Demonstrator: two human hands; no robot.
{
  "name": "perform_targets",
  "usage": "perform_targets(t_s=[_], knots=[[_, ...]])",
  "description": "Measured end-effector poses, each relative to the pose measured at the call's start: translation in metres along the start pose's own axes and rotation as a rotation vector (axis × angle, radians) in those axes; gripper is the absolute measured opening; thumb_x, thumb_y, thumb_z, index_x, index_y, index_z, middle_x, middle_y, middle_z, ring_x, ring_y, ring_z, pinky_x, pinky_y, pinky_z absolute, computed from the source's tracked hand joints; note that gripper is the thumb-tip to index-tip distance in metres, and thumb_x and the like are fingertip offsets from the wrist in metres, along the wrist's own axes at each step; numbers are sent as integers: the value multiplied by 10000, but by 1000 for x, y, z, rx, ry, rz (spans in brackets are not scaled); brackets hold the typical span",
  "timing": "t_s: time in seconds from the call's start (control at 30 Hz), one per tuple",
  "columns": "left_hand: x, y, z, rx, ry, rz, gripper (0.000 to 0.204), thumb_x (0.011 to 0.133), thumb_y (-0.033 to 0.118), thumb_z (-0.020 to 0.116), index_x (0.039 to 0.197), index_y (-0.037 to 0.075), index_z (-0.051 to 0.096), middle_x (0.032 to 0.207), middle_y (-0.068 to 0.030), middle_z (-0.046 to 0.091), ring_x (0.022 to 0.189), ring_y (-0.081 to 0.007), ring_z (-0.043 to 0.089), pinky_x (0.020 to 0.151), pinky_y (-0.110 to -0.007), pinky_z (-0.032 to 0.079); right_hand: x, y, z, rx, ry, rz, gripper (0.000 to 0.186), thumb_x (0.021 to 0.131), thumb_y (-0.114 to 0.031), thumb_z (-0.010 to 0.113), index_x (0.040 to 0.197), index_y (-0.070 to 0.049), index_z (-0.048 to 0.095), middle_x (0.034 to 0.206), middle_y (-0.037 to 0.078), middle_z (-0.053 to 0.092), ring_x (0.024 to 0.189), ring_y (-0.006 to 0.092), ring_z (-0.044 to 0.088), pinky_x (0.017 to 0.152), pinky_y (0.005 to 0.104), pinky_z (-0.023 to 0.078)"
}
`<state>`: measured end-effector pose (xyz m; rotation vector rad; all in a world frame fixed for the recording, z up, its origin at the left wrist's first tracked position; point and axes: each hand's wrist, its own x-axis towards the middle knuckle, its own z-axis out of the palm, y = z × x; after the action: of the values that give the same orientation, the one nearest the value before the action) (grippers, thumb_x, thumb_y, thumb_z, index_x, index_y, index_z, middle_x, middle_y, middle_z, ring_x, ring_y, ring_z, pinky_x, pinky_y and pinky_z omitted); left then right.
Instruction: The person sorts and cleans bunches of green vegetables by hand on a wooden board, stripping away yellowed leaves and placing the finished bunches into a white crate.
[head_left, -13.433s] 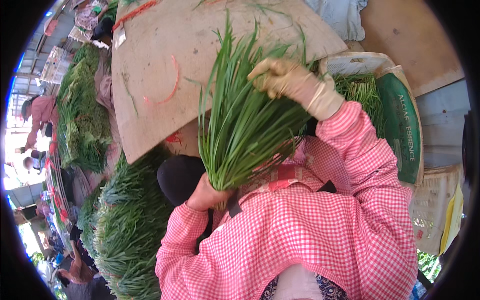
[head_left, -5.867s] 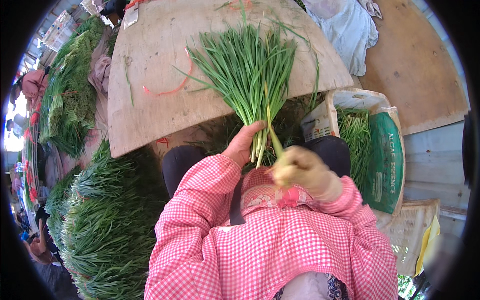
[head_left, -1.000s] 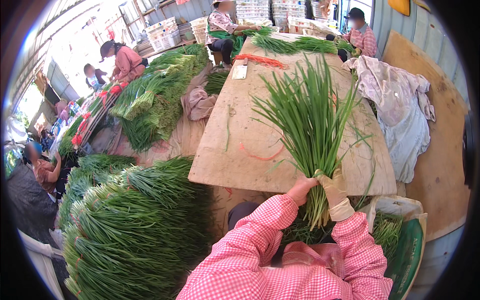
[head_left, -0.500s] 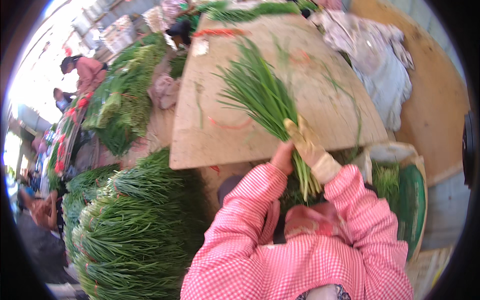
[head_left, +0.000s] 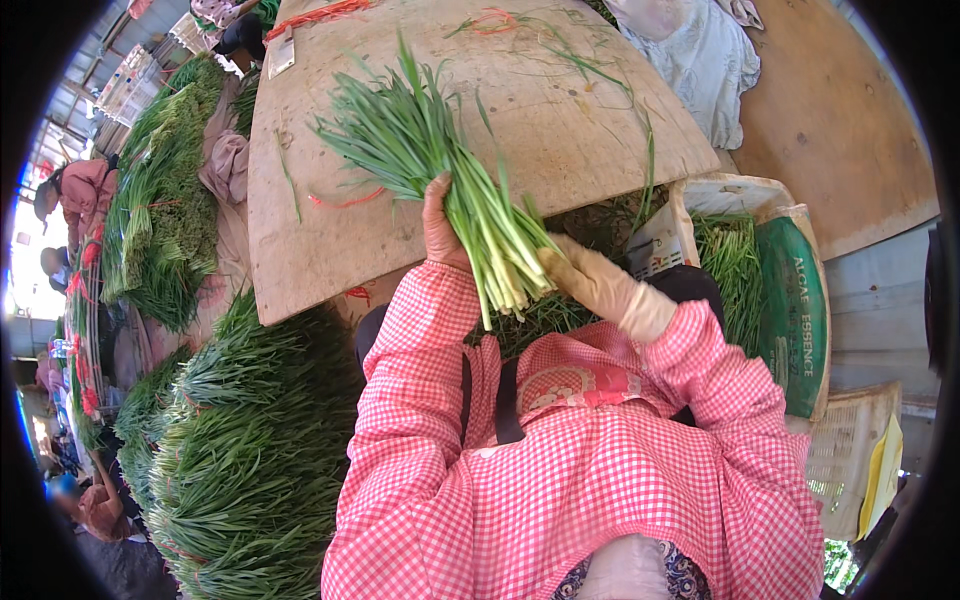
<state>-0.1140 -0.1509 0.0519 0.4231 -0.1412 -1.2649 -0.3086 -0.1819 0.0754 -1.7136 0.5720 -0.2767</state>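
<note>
A bunch of garlic chives (head_left: 455,195) leans over the near edge of the wooden board, its leaves fanned to the upper left and its pale stem ends toward my body. My bare left hand (head_left: 443,222) is wrapped round the middle of it. At the stem ends is my right hand (head_left: 597,285), in a cream glove, its fingers stretched out and close together against the side of the stems. The glove's fingertips are partly hidden by the stems, and the gloved hand is not closed round the bunch.
The wooden board (head_left: 330,235) carries loose leaves and red ties (head_left: 345,200). Stacked chive bundles (head_left: 230,470) rise at left, with more greens (head_left: 160,200) farther back. At right stands a white crate (head_left: 682,215) holding greens and a green sack (head_left: 795,310). Other people work at far left.
The bunch has come nearer to my body, at a steeper slant. My right hand has gone from gripping the stems to lying beside their ends; my left hand now holds higher up.
</note>
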Motion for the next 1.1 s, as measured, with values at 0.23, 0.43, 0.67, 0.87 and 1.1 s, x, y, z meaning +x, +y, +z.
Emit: perform_targets(t_s=[0.23, 0.43, 0.67, 0.87, 1.1], knots=[[4, 11, 3, -62, -176, 124, 447, 770, 377, 607, 1069, 52, 531, 848, -38, 588, 725, -200, 577, 669, -338, 512, -43, 30, -33, -7, 183, 257, 140, 867, -112, 463, 856, -69, 595, 637, -7, 545, 552, 73, 489, 539, 206, 412], [4, 3, 4, 5, -289, 77, 587, 764, 430, 586, 1167, 25, 453, 847, -31, 549, 736, -215, 547, 626, -350, 483, 3, -23, -32, -276, 320, -327, 333, 888, -355, 519, 969, -34, 548, 781, 78, 580, 718, 184, 556, 676, 283, 457], [4, 1, 2, -104, -295, 12, 546, 765, 370, 625, 1160, 33, 456, 912, -27, 558, 815, -161, 545, 701, -308, 500, 27, -5, -11, 407, 125, -101, 168, 897, -191, 546, 902, -33, 601, 817, -18, 557, 831, 60, 478, 748, 224, 408], [2, 12, 5, -326, -316, 4, 502, 764, 327, 648, 1139, 38, 481, 947, -33, 576, 864, -144, 545, 757, -281, 491, -3, 4, -22, 330, 130, -118, 189, 875, -203, 576, 934, -23, 577, 820, -23, 589, 773, 62, 532, 725, 215, 429], [4, 11, 7, -321, -340, -38, 493, 763, 319, 650, 1134, 41, 482, 944, -33, 567, 875, -153, 539, 773, -287, 483, -36, 38, -44, -828, -71, 278, 155, 746, -8, 594, 897, -33, 574, 818, 116, 573, 710, 273, 578, 634, 327, 467]])
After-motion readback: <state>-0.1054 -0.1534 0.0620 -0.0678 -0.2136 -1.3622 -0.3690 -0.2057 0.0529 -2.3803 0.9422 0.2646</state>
